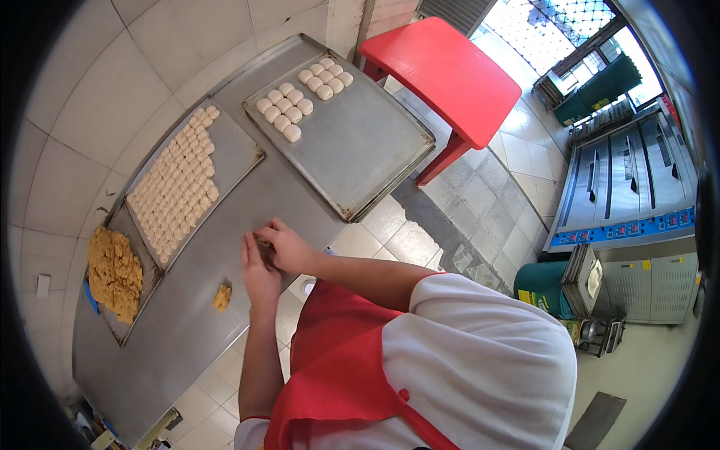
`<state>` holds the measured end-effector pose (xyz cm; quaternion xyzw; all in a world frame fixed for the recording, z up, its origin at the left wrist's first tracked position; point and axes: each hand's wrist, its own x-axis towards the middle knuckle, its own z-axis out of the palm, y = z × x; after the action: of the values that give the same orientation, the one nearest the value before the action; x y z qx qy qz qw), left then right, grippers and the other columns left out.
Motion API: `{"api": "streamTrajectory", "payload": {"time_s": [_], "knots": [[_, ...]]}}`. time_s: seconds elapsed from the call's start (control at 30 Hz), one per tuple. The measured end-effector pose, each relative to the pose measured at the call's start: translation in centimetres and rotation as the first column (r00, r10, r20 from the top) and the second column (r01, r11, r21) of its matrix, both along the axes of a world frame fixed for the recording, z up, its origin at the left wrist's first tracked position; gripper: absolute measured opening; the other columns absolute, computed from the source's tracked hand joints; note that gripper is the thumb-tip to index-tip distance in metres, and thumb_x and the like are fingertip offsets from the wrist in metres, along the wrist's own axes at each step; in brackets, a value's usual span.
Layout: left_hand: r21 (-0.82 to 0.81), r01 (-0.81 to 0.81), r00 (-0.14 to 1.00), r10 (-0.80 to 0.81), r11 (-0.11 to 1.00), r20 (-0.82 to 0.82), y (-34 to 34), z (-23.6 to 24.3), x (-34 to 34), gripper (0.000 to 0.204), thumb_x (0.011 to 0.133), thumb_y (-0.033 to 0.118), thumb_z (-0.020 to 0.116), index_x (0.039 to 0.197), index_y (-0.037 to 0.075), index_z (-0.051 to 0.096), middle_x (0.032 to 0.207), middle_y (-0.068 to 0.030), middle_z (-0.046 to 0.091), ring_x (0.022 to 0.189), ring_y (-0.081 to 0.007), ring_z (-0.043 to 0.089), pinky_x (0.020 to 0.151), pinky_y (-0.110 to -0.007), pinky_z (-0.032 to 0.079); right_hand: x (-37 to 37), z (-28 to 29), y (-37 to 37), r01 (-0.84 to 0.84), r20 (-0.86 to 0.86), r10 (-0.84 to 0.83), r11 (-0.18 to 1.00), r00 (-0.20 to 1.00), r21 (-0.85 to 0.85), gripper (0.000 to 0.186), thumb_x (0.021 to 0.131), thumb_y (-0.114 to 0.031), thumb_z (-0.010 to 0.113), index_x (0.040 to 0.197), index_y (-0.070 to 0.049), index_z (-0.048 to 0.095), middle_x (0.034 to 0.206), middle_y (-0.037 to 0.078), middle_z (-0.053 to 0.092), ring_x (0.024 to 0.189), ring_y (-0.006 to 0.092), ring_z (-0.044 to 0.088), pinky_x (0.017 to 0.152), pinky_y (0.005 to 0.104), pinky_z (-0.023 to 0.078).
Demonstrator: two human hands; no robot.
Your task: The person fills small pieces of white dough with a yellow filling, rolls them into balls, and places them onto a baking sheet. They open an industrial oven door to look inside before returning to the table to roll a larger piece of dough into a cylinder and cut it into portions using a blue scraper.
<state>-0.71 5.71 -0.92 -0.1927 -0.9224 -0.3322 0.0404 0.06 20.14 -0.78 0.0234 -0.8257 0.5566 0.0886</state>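
Observation:
Over the steel table (300, 199), near its front edge, my two hands are brought together. My left hand (260, 279) is cupped, its fingers pressed together. Against it my right hand (294, 251) is closed, fingertips meeting the left fingers. Whatever lies between them is hidden by the hands. A small lump of yellow-brown filling (222, 298) sits on the table to the left of my left hand. Farther left a big mound of the same filling (115, 274) rests on a tray. Many small pale dough pieces (176, 184) crowd a second tray beyond my hands.
At the back right of the table, a dark metal tray (352, 154) carries two groups of round dough balls (285, 111). A red plastic table (450, 75) stands past it. Farther right are a steel oven (626, 176) and a green bin (541, 281). A tiled wall (82, 97) runs behind.

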Motion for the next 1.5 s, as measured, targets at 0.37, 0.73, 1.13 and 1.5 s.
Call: {"api": "streamTrajectory", "payload": {"time_s": [0.37, 0.73, 1.13, 1.5], "knots": [[0.203, 0.08, 0.971, -0.122, 0.976, 0.204, -0.6, -0.1, -0.6, 0.073, 0.094, 0.005, 0.064, 0.163, 0.003, 0.039, 0.151, -0.0284, 0.055, 0.135, -0.042, 0.06, 0.107, -0.047, 0.054, -1.1, -3.2, 2.5, -0.163, 0.115, 0.144, 0.97, 0.983, 0.178, 0.048, 0.086, 0.002, 0.06, 0.131, -0.01, 0.072, 0.125, 0.022, 0.064, 0.113, 0.042, 0.063, 0.102, 0.0482, 0.054], [0.57, -0.459, 0.886, 0.402, 0.681, 0.233, -5.2, -1.6, -3.0, 0.039, 0.102, 0.007, 0.06, 0.14, 0.001, 0.063, 0.121, -0.0217, 0.075, 0.097, -0.0271, 0.075, 0.089, -0.037, 0.059, -10.5, -0.9, -2.8, -0.094, -0.203, 0.406, 0.602, 0.891, 0.793, 0.041, 0.098, -0.032, 0.07, 0.136, -0.018, 0.065, 0.143, 0.013, 0.054, 0.134, 0.0362, 0.048, 0.109, 0.0555, 0.04], [0.008, 0.063, 0.997, -0.064, 0.998, 0.05, -3.6, -1.2, -3.8, 0.046, 0.097, 0.026, 0.075, 0.137, 0.005, 0.068, 0.137, -0.015, 0.063, 0.117, -0.0357, 0.064, 0.102, -0.045, 0.053, -6.2, 1.8, 5.0, -0.42, 0.267, 0.351, 0.865, 0.897, 0.275, 0.05, 0.081, -0.027, 0.091, 0.125, -0.01, 0.075, 0.116, 0.013, 0.066, 0.098, 0.0314, 0.072, 0.089, 0.0414, 0.06], [0.616, -0.376, 0.831, -0.042, 0.692, 0.554, 10.1, 1.4, -6.2, 0.039, 0.084, -0.005, 0.075, 0.117, 0.004, 0.057, 0.107, -0.0065, 0.068, 0.097, -0.0113, 0.066, 0.084, -0.029, 0.056, -4.9, 3.1, 12.0, 0.061, 0.345, 0.214, 0.766, 0.914, -0.64, 0.056, 0.089, 0.0, 0.078, 0.137, -0.008, 0.049, 0.113, 0.01, 0.064, 0.104, 0.0177, 0.064, 0.09, 0.0344, 0.055]]}}
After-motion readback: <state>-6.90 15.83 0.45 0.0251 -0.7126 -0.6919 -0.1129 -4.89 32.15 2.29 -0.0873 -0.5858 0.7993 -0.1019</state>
